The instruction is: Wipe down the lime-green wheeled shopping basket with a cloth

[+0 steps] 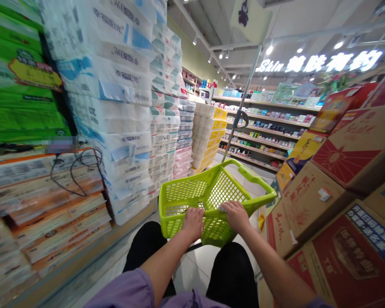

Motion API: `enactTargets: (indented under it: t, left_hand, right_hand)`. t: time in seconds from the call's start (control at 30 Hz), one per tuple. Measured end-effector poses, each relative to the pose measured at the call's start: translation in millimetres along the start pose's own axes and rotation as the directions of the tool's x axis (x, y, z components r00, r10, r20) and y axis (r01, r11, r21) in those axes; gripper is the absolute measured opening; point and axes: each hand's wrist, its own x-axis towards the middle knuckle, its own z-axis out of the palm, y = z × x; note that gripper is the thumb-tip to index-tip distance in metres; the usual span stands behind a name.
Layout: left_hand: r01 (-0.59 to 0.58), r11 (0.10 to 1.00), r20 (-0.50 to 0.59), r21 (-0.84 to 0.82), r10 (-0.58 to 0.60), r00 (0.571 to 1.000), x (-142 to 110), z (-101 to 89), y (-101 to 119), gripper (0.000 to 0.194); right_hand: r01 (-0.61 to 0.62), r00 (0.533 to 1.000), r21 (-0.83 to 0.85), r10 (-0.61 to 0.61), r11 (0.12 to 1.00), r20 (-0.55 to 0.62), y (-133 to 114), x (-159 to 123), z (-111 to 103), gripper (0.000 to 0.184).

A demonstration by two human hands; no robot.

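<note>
A lime-green plastic shopping basket (pixel 186 192) with lattice walls sits in front of my knees, tilted in view. My left hand (pixel 193 222) is closed over its near rim, with the fingers curling to the inside. Farther right along the same rim, my right hand (pixel 235 215) is wrapped over the edge too; a small pale spot shows by its fingertips. The part of the basket's inside that I can see holds nothing I can make out. Beyond its far end rises a slanted metal pole (pixel 248 81) with a dark clip and a pale sign on top.
Tall stacks of wrapped tissue packs (pixel 122 98) line the left side, beside green packs (pixel 19 102) and a dangling black cable (pixel 73 175). Cardboard cartons (pixel 349 149) are piled close on my right. Shelves of small boxed goods (pixel 266 113) stand at the aisle's far end.
</note>
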Motion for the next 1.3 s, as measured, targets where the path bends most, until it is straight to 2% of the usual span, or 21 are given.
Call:
enactTargets:
  t: [0.1, 0.2, 0.27, 0.33, 0.47, 0.57, 0.67, 0.77, 0.93, 1.1, 1.2, 1.3]
  left_hand:
    - [0.002, 1.0, -0.011, 0.005, -0.002, 1.0, 4, 1.4, -3, 0.051]
    - [0.014, 1.0, -0.007, -0.014, -0.014, 1.0, 13, 0.5, -7, 0.048]
    - [0.028, 0.999, -0.001, -0.03, -0.028, 1.0, 18, -0.6, -11, 0.044]
    - [0.041, 0.999, 0.005, -0.036, -0.041, 0.999, 23, -1.8, -16, 0.041]
    - [0.07, 0.997, 0.031, -0.033, -0.069, 0.997, 33, -6.3, -30, 0.039]
    - [0.118, 0.993, 0.078, -0.024, -0.115, 0.99, 44, -13.0, -37, 0.035]
    - [0.13, 0.991, 0.126, -0.027, -0.126, 0.984, 54, -19.2, -33, 0.034]
    - [0.097, 0.994, 0.117, -0.052, -0.09, 0.989, 57, -20.5, -19, 0.041]
    - [0.12, 0.99, 0.067, -0.071, -0.115, 0.991, 49, -15.2, -6, 0.041]
    - [0.11, 0.99, 0.062, -0.093, -0.104, 0.993, 44, -13.0, -10, 0.04]
    - [0.087, 0.99, 0.063, -0.108, -0.081, 0.995, 42, -12.0, -14, 0.04]
    - [0.073, 0.99, 0.052, -0.122, -0.067, 0.996, 41, -9.9, -19, 0.037]
  right_hand:
    - [-0.043, 0.998, -0.086, 0.039, 0.995, -0.049, 51, -5, -19, 0.037]
    - [-0.165, 0.979, -0.135, 0.147, 0.977, -0.139, 95, -8, -31, 0.039]
    - [-0.217, 0.965, -0.133, 0.192, 0.967, -0.177, 110, -7, -32, 0.039]
    - [-0.251, 0.955, -0.123, 0.225, 0.96, -0.193, 112, -4, -27, 0.038]
    - [-0.344, 0.918, -0.093, 0.314, 0.934, -0.242, 85, 4, -12, 0.033]
    - [-0.341, 0.916, -0.078, 0.313, 0.937, -0.251, 63, 7, -6, 0.029]
    - [-0.335, 0.919, -0.089, 0.305, 0.938, -0.248, 50, 9, -8, 0.023]
    - [-0.334, 0.924, -0.095, 0.306, 0.938, -0.23, 41, 9, -12, 0.021]
    - [-0.265, 0.95, -0.052, 0.251, 0.963, -0.186, 13, 11, -11, 0.022]
    - [-0.209, 0.977, -0.03, 0.207, 0.977, -0.059, -40, 23, 6, 0.019]
    - [-0.135, 0.991, 0.009, 0.135, 0.991, -0.011, -68, 28, 16, 0.029]
    - [-0.029, 1.0, 0.029, 0.029, 0.999, 0.008, -71, 26, 16, 0.043]
